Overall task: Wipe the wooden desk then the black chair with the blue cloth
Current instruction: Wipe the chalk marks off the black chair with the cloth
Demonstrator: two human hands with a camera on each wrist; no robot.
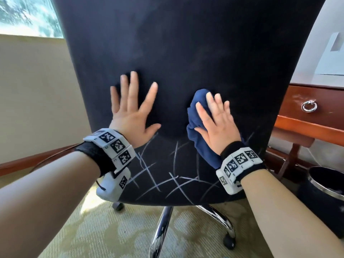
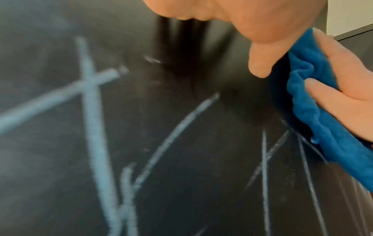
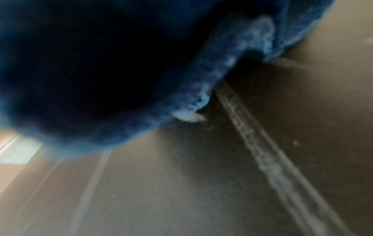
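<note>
The black chair's backrest (image 1: 176,53) fills the head view, with white chalk-like lines (image 1: 176,183) crossing its lower part. My left hand (image 1: 132,107) lies flat on the backrest with fingers spread and holds nothing. My right hand (image 1: 214,120) presses the bunched blue cloth (image 1: 197,131) against the backrest with straight fingers, just above the marks. In the left wrist view the blue cloth (image 2: 315,108) sits under the right hand (image 2: 347,86) beside the white lines (image 2: 92,127). The right wrist view is mostly filled by the blurred cloth (image 3: 121,71).
The wooden desk (image 1: 312,116) with a ring-pull drawer stands to the right behind the chair. A black bin (image 1: 323,198) with a chrome rim sits on the floor at lower right. The chair's chrome wheeled base (image 1: 167,229) rests on beige carpet. A window lies at upper left.
</note>
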